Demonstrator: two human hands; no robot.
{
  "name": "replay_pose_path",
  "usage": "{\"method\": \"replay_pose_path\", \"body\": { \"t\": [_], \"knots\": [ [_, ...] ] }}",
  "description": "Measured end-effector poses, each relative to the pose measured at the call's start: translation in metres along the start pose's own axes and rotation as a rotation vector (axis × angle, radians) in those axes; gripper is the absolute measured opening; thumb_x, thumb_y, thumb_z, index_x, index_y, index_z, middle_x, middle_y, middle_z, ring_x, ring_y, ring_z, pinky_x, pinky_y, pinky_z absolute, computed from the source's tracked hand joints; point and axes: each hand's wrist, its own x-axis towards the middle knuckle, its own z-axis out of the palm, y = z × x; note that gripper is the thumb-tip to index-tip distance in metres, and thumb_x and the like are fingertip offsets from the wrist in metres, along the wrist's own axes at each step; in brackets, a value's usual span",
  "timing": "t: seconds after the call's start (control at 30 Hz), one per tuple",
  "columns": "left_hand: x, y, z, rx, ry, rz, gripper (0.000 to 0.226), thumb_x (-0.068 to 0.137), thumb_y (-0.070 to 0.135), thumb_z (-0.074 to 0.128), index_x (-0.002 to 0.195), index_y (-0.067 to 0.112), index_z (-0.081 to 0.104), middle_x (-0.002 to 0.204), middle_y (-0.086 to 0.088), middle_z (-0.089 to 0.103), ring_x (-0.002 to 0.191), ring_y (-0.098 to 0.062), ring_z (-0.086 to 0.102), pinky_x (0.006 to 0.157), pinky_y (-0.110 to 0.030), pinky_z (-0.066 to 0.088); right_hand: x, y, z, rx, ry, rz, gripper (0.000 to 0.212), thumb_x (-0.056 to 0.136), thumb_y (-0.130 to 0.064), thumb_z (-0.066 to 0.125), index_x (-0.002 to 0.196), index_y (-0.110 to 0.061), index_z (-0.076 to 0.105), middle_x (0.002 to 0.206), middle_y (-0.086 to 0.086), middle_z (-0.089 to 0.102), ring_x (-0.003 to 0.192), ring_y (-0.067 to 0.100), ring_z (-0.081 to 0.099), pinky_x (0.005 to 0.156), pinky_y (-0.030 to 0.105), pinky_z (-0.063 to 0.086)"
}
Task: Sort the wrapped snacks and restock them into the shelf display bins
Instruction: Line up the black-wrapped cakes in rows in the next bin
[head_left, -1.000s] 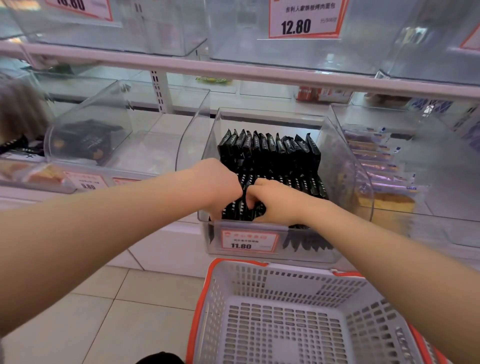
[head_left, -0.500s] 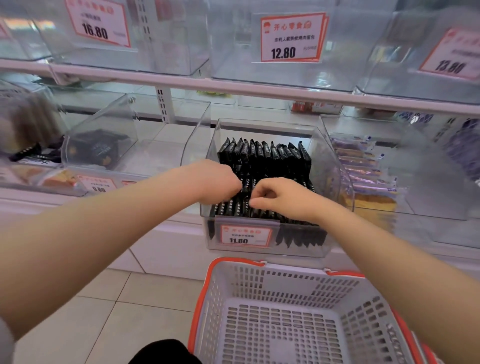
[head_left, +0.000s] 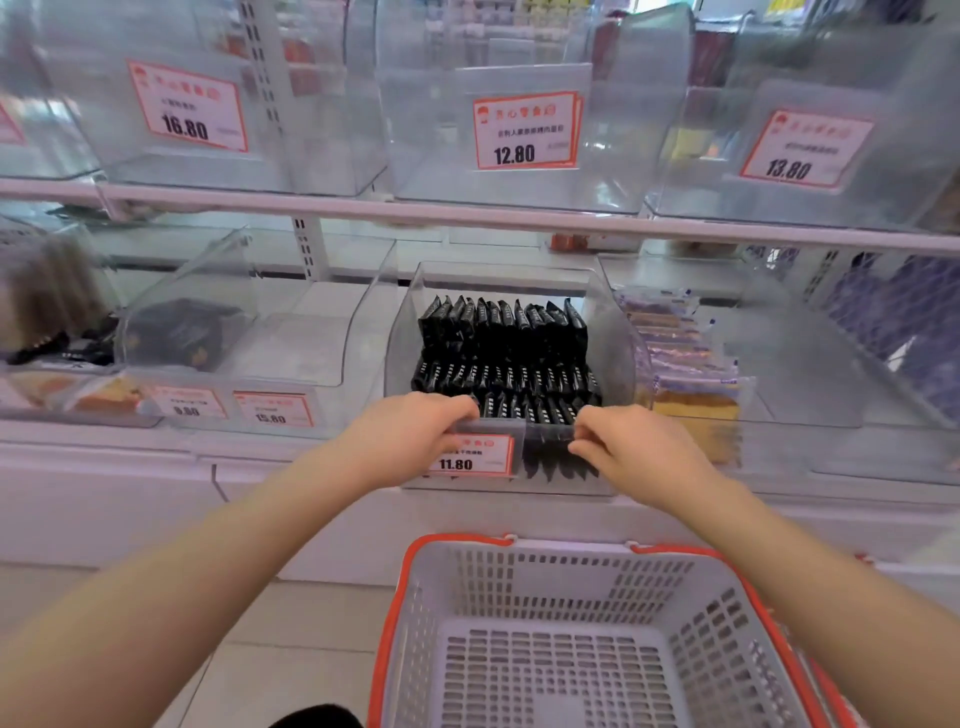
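At bin (head_left: 618, 332) front, fingertips hidden behind rim

White lower shelf (head_left: 130, 467) seen carrying clear display bins side by side, middle bin (head_left: 618, 332) filled with rows of black wrapped snacks (head_left: 506, 353), right-hand bin (head_left: 779, 374) stocked with cake packets (head_left: 691, 384), upper shelf (head_left: 519, 215) lined with clear price-tagged bins.

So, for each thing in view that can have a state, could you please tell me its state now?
left hand: fingers curled over the bin's front edge.
right hand: pinching the front edge.
clear bin: holds rows of packets, nearly full.
black snack packets: upright, packed in rows.
shopping basket: nothing visible inside.
bin with 12.80 tag: looks empty.
cake slices: wrapped, stacked in the right bin.
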Motion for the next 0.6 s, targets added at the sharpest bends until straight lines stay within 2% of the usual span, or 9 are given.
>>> {"method": "replay_pose_path", "body": {
  "t": [0.13, 0.33, 0.5, 0.6],
  "knots": [
    [0.024, -0.017, 0.002, 0.001, 0.097, -0.043, 0.024, 0.094, 0.025, 0.047, 0.118, 0.021, 0.050, 0.113, -0.002, 0.059, 0.104, -0.024, 0.055, 0.082, -0.036, 0.045, 0.025, -0.003, 0.003, 0.042, 0.064, 0.051, 0.017, 0.094, -0.038, 0.047, 0.091, -0.021, 0.049, 0.091, 0.002, 0.065, 0.085, 0.026, 0.060, 0.059, 0.031, 0.038],
    [0.058, -0.025, 0.025, 0.088, 0.102, -0.112, 0.016, 0.094, 0.021, 0.045, 0.110, 0.020, 0.049, 0.110, -0.003, 0.060, 0.100, -0.027, 0.056, 0.078, -0.038, 0.046, 0.055, 0.005, 0.016, -0.005, -0.036, 0.162, 0.021, 0.097, -0.034, 0.045, 0.099, -0.015, 0.051, 0.099, 0.007, 0.064, 0.089, 0.029, 0.060, 0.063, 0.032, 0.040],
    [0.064, -0.026, 0.034, 0.055, 0.089, -0.058, 0.015, 0.094, 0.022, 0.045, 0.109, 0.021, 0.049, 0.109, -0.002, 0.059, 0.100, -0.025, 0.054, 0.076, -0.035, 0.039, 0.052, 0.011, 0.019, 0.043, -0.140, 0.149, 0.020, 0.097, -0.031, 0.044, 0.098, -0.014, 0.053, 0.102, 0.007, 0.062, 0.091, 0.029, 0.058, 0.068, 0.034, 0.044],
    [0.056, -0.022, 0.042, 0.058, 0.058, -0.010, 0.016, 0.095, 0.023, 0.042, 0.111, 0.020, 0.048, 0.112, -0.003, 0.057, 0.101, -0.025, 0.053, 0.075, -0.035, 0.040, 0.042, 0.013, 0.024, 0.027, -0.110, 0.112, 0.020, 0.098, -0.030, 0.043, 0.096, -0.013, 0.053, 0.101, 0.007, 0.061, 0.093, 0.028, 0.058, 0.071, 0.035, 0.045]
  ]
}}
